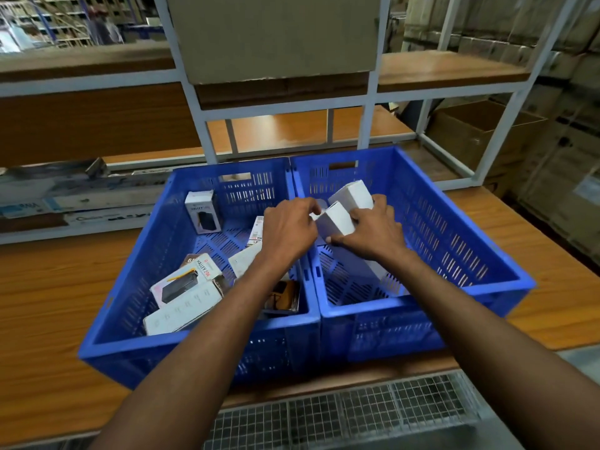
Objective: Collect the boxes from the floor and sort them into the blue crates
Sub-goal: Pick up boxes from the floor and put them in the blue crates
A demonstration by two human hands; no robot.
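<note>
While held above the right crate's (406, 302) left edge, two white boxes (336, 219) sit gripped in curled right fingers (334, 239) — left fingers (308, 207) pinch the nearer one; separate it cleanly, then lower both flat.

Pegged the left blue crate (194, 340) and right blue crate (422, 307) as moulded plastic, slotted, slightly shiny. Took the counter (48, 287) for wood-grain laminate, smooth with a soft gloss. Read the white boxes (353, 194) as matt card, the printed boxes (181, 284) as glossier. Spotted white-painted metal on the rack (292, 107), bare wire mesh (357, 414), dull brown cardboard (276, 37).
</note>
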